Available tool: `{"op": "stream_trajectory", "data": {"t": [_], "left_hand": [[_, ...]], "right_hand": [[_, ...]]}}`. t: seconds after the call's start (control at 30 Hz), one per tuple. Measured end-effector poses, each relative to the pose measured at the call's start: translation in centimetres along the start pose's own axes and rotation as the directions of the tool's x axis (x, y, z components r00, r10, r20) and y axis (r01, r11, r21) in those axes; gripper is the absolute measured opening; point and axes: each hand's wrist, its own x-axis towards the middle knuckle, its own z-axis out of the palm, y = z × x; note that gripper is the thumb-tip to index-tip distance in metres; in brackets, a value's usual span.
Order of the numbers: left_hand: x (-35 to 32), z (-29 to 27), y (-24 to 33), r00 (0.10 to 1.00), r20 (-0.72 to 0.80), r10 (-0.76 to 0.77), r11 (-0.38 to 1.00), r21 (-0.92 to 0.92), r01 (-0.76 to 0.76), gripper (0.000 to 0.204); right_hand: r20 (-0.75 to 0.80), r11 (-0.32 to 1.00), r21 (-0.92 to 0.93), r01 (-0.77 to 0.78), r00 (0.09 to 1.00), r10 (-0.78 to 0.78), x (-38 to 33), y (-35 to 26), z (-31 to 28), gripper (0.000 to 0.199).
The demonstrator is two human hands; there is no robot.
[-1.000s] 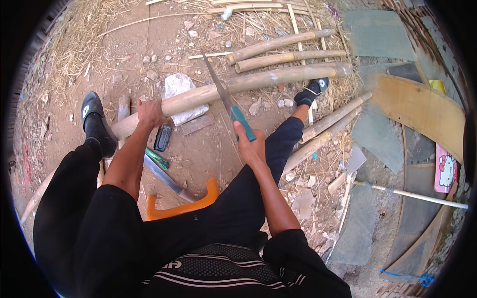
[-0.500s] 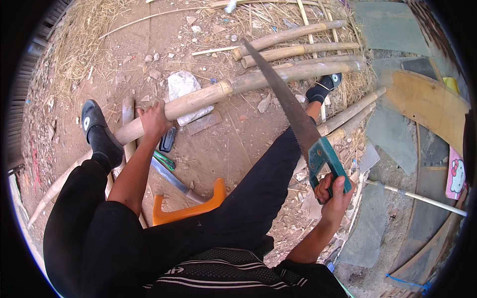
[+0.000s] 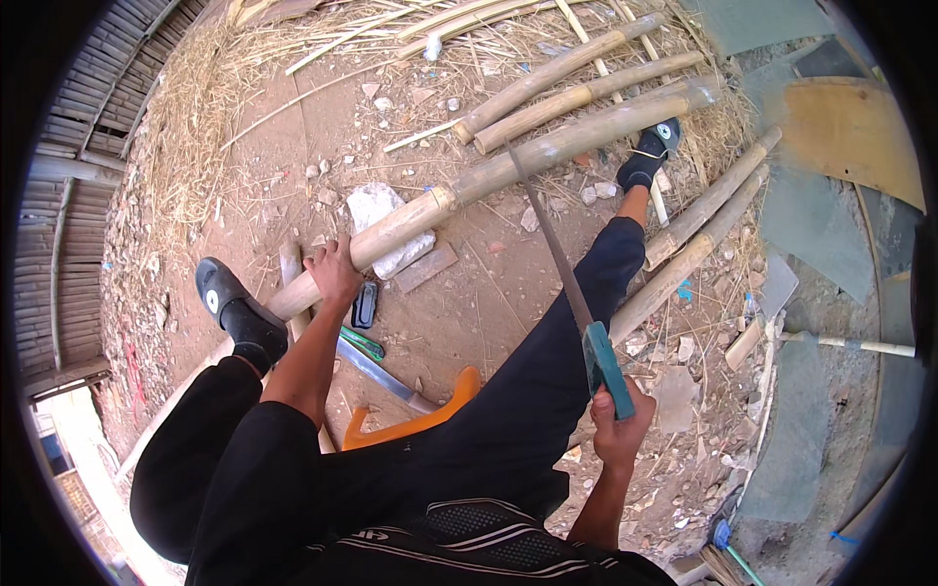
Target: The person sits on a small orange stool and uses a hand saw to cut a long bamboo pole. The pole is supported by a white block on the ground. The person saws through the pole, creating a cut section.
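Note:
A long bamboo pole (image 3: 567,137) runs slantwise across the ground from lower left to upper right. My left hand (image 3: 333,271) is closed over it, left of a white stone that lies beneath the pole. My left foot (image 3: 239,311) rests against the pole's left part, and my right foot (image 3: 649,153) is by its far right end. In my right hand (image 3: 622,422) is a hand saw (image 3: 555,241), gripped by its green handle. The saw's blade points up and away, its tip appearing at the near side of the pole; whether it touches I cannot tell.
An orange plastic stool (image 3: 415,425) is partly under my legs. Near it lie a machete (image 3: 376,369), a green-handled tool (image 3: 362,342) and a dark oblong case (image 3: 365,305). More cut bamboo lengths (image 3: 586,95) lie beyond, others (image 3: 674,283) to the right. Grey sheets (image 3: 816,239) lie far right.
The saw has turned more upright and edge-on, its tip lowered toward the pole. My right hand has moved left and slightly down. The view has shifted; my left hand still grips the pole.

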Motion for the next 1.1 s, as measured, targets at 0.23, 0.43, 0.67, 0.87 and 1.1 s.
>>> {"op": "stream_trajectory", "data": {"t": [0.23, 0.43, 0.67, 0.87, 1.1], "left_hand": [[-1.5, -1.7, 3.0, 0.967, 0.256, -0.014, 0.997, -0.073, 0.033, 0.059], [0.7, -2.3, -0.1, 0.951, 0.309, -0.005, 0.996, -0.081, 0.031, 0.055], [0.5, 0.2, -8.1, 0.943, 0.331, -0.013, 0.99, -0.126, 0.058, 0.057], [0.6, -2.8, -11.4, 0.877, 0.479, -0.035, 0.995, -0.066, 0.075, 0.06], [-3.7, -1.3, -21.6, 0.955, 0.297, 0.025, 1.0, -0.01, -0.023, 0.082]], "right_hand": [[0.152, 0.996, -0.035, 0.08, 0.986, -0.073, -0.5, -0.7, -4.6, 0.037], [0.227, 0.998, 0.022, 0.053, 0.972, -0.057, -2.5, -0.5, 1.2, 0.032], [0.275, 0.997, -0.029, 0.067, 0.96, -0.057, -6.3, -3.4, 8.7, 0.031], [0.309, 0.995, 0.104, -0.011, 0.951, -0.022, -9.6, -4.6, 11.7, 0.048], [0.161, 0.981, -0.111, -0.162, 0.971, 0.179, -17.9, -10.9, 23.5, 0.032]]}}
